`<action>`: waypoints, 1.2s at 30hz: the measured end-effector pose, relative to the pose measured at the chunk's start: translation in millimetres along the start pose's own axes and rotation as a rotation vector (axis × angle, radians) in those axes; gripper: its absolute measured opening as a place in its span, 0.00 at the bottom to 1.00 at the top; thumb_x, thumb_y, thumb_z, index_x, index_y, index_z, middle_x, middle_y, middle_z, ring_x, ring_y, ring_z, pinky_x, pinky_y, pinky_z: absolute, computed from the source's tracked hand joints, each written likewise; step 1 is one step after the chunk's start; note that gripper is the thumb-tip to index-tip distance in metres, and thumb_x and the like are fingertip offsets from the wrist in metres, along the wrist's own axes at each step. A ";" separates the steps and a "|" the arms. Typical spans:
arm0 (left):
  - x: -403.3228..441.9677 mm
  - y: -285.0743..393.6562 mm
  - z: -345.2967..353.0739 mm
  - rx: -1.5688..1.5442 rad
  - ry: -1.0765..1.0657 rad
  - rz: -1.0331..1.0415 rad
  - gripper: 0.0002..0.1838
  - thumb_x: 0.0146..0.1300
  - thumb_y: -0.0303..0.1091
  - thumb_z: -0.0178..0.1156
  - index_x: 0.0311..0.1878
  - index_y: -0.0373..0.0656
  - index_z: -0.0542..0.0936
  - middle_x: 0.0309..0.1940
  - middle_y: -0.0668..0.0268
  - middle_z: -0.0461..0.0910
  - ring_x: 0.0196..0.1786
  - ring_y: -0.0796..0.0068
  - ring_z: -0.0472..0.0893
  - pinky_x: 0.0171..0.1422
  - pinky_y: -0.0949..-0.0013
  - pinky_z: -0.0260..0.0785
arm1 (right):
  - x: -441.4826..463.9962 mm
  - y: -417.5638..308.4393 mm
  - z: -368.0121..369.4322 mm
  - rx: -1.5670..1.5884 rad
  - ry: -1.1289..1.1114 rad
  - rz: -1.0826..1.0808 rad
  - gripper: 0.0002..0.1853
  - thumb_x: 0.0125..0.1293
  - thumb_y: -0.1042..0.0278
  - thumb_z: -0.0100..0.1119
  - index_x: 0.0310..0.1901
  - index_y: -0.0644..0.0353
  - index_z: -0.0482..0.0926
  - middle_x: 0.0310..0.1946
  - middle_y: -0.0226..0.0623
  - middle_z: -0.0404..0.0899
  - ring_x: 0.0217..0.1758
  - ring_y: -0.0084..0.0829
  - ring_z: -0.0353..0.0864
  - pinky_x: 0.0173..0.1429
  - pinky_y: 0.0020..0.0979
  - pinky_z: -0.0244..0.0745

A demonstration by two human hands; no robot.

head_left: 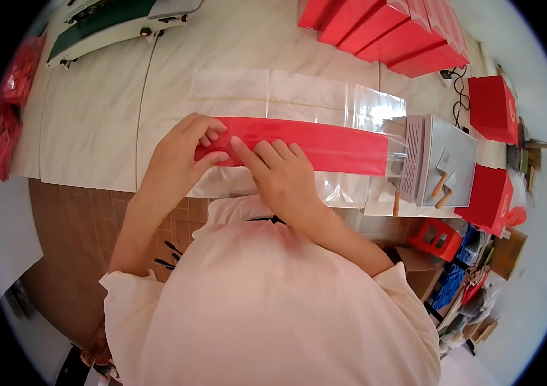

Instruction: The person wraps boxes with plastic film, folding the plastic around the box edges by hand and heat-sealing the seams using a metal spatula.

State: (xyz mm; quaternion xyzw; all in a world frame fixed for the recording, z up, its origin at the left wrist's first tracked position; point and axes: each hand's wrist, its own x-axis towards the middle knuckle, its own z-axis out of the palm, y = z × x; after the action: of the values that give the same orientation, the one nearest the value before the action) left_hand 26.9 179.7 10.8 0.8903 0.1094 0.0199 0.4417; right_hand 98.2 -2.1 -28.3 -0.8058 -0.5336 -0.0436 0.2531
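A long flat red packet [344, 149] in clear plastic film lies across the table, the film running past its right end. My left hand [186, 148] is curled round the packet's left end, thumb below and fingers above, closed on it. Beside it, my right hand [280, 174] rests on the packet's lower part, fingers pointing up-left and somewhat apart, its index fingertip near my left thumb. Beneath and behind the packet are clear plastic sheets [305, 90], which also show along the table's front edge.
Stacked red boxes [382, 32] stand at the back right. A green and white machine [112, 29] is at the back left. To the right, a grey tray [444, 164] holds small wooden-handled tools, with a black cable [460, 96] behind. A red stool [437, 238] stands below.
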 end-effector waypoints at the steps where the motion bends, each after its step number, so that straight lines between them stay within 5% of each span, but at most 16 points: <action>1: -0.4 0.8 -0.1 0.019 0.015 -0.025 0.14 0.53 0.22 0.67 0.42 0.38 0.75 0.36 0.65 0.75 0.37 0.69 0.77 0.44 0.68 0.73 | 0.6 2.2 2.1 0.051 0.062 0.017 0.28 0.52 0.75 0.60 0.58 0.67 0.74 0.32 0.34 0.69 0.33 0.30 0.70 0.33 0.31 0.65; 8: -3.4 -1.4 1.5 0.099 -0.045 -0.062 0.10 0.52 0.22 0.67 0.37 0.38 0.76 0.36 0.64 0.76 0.39 0.67 0.78 0.45 0.67 0.74 | 4.6 8.1 4.1 0.192 0.138 0.109 0.24 0.53 0.78 0.66 0.55 0.64 0.76 0.33 0.37 0.72 0.33 0.35 0.72 0.35 0.34 0.71; 10: -3.8 -6.5 6.7 0.308 0.190 0.263 0.08 0.51 0.24 0.68 0.33 0.38 0.77 0.38 0.65 0.80 0.42 0.67 0.80 0.45 0.66 0.74 | 3.6 9.4 6.4 0.205 0.148 0.081 0.23 0.50 0.77 0.63 0.51 0.67 0.77 0.35 0.38 0.70 0.34 0.34 0.71 0.33 0.30 0.69; 13: -7.2 -17.3 12.0 0.465 0.246 0.482 0.09 0.49 0.26 0.69 0.30 0.40 0.78 0.40 0.66 0.83 0.45 0.68 0.82 0.45 0.65 0.75 | 3.0 3.5 3.2 0.126 0.128 0.105 0.19 0.50 0.76 0.63 0.48 0.64 0.79 0.38 0.38 0.71 0.38 0.34 0.72 0.40 0.34 0.69; 22: -13.3 -22.8 17.9 0.390 0.272 0.362 0.06 0.52 0.24 0.68 0.31 0.39 0.80 0.39 0.66 0.85 0.38 0.67 0.82 0.41 0.68 0.74 | 4.1 22.9 4.7 0.164 0.230 0.061 0.09 0.53 0.73 0.68 0.34 0.57 0.76 0.40 0.33 0.74 0.44 0.35 0.72 0.46 0.38 0.63; 28: -8.9 -14.1 20.4 0.184 0.300 0.108 0.05 0.56 0.25 0.67 0.32 0.39 0.80 0.36 0.66 0.81 0.35 0.72 0.79 0.35 0.71 0.71 | 11.4 22.1 7.0 0.148 0.205 0.098 0.10 0.56 0.73 0.66 0.37 0.59 0.74 0.37 0.35 0.72 0.39 0.37 0.69 0.44 0.38 0.61; 36: -5.1 -16.5 21.9 0.138 0.309 0.117 0.07 0.55 0.25 0.68 0.31 0.38 0.78 0.36 0.66 0.80 0.34 0.72 0.78 0.34 0.71 0.70 | 13.5 21.0 7.1 0.107 0.175 0.113 0.10 0.56 0.72 0.65 0.36 0.59 0.73 0.36 0.36 0.71 0.40 0.38 0.68 0.44 0.38 0.62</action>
State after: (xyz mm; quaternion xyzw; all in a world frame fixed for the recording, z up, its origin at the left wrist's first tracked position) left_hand 21.9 171.2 -15.2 0.9097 0.1250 0.1746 0.3555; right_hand 121.1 6.1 -37.4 -0.8131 -0.4647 -0.0705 0.3435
